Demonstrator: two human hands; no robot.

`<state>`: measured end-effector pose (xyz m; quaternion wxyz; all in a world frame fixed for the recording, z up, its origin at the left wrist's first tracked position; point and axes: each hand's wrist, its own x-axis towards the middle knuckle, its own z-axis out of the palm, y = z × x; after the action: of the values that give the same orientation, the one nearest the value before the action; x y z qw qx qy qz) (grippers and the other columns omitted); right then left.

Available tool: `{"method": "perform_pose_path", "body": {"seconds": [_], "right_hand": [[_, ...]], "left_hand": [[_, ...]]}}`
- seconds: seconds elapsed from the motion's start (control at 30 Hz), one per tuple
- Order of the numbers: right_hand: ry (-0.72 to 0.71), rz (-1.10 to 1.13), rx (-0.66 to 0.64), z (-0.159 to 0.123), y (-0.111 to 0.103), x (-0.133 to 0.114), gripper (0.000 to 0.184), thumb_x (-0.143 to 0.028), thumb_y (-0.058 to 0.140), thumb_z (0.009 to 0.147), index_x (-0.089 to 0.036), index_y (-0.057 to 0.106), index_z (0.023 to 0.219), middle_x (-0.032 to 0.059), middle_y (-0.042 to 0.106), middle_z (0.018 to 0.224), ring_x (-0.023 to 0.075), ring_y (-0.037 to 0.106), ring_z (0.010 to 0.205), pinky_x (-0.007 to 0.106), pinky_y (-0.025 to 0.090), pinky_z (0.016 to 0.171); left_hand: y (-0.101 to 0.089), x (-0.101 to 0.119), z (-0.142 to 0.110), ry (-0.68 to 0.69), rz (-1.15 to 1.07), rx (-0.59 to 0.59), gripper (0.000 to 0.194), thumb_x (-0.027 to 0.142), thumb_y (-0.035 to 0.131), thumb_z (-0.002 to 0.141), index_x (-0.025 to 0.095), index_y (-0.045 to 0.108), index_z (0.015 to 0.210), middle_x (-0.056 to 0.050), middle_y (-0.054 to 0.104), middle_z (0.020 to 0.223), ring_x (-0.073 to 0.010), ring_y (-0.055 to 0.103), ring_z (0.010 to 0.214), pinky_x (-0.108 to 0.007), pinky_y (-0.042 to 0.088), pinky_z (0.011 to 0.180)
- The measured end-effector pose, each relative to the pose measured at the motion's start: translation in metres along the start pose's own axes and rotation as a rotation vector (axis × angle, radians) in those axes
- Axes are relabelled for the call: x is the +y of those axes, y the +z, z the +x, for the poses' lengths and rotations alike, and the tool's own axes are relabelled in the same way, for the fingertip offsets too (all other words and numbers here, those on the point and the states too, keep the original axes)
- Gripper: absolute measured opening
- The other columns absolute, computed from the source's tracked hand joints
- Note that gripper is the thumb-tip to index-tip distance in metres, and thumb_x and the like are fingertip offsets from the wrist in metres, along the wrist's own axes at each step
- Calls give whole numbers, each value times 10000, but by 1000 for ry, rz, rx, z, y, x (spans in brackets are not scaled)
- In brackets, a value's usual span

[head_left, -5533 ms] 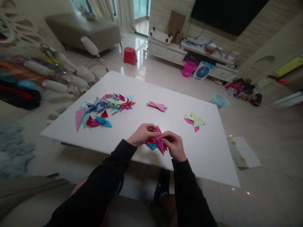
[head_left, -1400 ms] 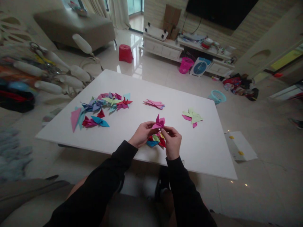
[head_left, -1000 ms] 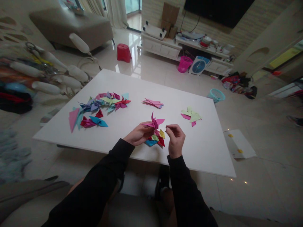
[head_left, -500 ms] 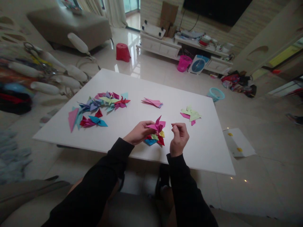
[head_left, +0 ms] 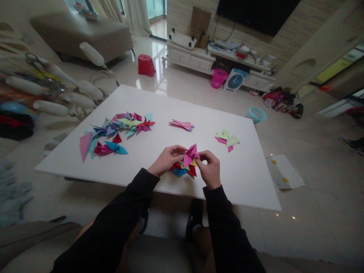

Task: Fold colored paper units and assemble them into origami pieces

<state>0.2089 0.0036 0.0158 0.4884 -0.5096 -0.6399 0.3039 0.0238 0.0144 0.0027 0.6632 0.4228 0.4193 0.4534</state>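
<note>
A magenta origami crane (head_left: pixel 190 154) is held up between both hands over the near part of the white table (head_left: pixel 233 185). My left hand (head_left: pixel 168 160) is closed on its left side. The fingertips of my right hand (head_left: pixel 209 167) pinch its right side. Under the crane lies a small pile of folded papers (head_left: pixel 181 171) in blue, red, yellow and green, partly covered by the hands. A large heap of coloured origami cranes (head_left: pixel 125 123) spreads over the table's left side, with a blue folded piece (head_left: pixel 117 148) in front of it.
Pink folded strips (head_left: pixel 182 125) lie mid-table. Pale green and magenta folded papers (head_left: pixel 227 138) lie at the right. Beyond the table are a red stool (head_left: pixel 146 65), a pink basket (head_left: pixel 218 78), a turquoise basket (head_left: pixel 256 114) and a lamp with white shades (head_left: pixel 93 55) at left.
My right hand let go of the crane about a second ago and moved right; now it has come back to pinch it. The crane has been turned in my left hand.
</note>
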Motion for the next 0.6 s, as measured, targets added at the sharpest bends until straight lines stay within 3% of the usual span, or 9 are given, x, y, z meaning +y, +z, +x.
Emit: {"method": "perform_pose_path", "body": {"seconds": [0.1,0.3,0.37,0.47,0.6], "right_hand": [[72,-115,57,5,-28,26,118,-301,678,806,-188,711,799,10,690,738,163,594,671,295,471,672],[362,-639,80,1,-129,113,162,-338,669,738,-181,702,717,52,698,677,182,582,648,298,417,649],[481,-752,48,-6,-154,134,150,-329,668,727,-188,696,685,69,709,679,195,596,664,300,404,637],[557,-826,72,-13,-171,151,133,-308,652,726,-190,695,681,90,725,713,207,617,687,300,397,630],[601,-888,112,-15,-177,159,117,-278,638,723,-188,713,727,110,746,791,213,632,719,300,399,641]], "left_hand": [[1,-1,-2,-37,24,33,427,301,869,672,138,703,1031,-113,740,1032,-196,699,876,-319,541,799],[-4,3,-6,-73,57,21,416,304,850,674,143,699,1027,-111,731,1032,-211,701,869,-316,543,760],[-6,5,-7,-67,70,25,395,310,840,680,145,706,1013,-109,730,1048,-208,698,865,-313,540,765],[-11,7,-6,-61,107,43,346,313,817,694,150,718,983,-100,733,1056,-198,689,854,-307,535,770],[-16,8,-4,-53,162,65,290,289,779,710,155,730,962,-85,739,1009,-180,670,808,-301,532,756]]}}
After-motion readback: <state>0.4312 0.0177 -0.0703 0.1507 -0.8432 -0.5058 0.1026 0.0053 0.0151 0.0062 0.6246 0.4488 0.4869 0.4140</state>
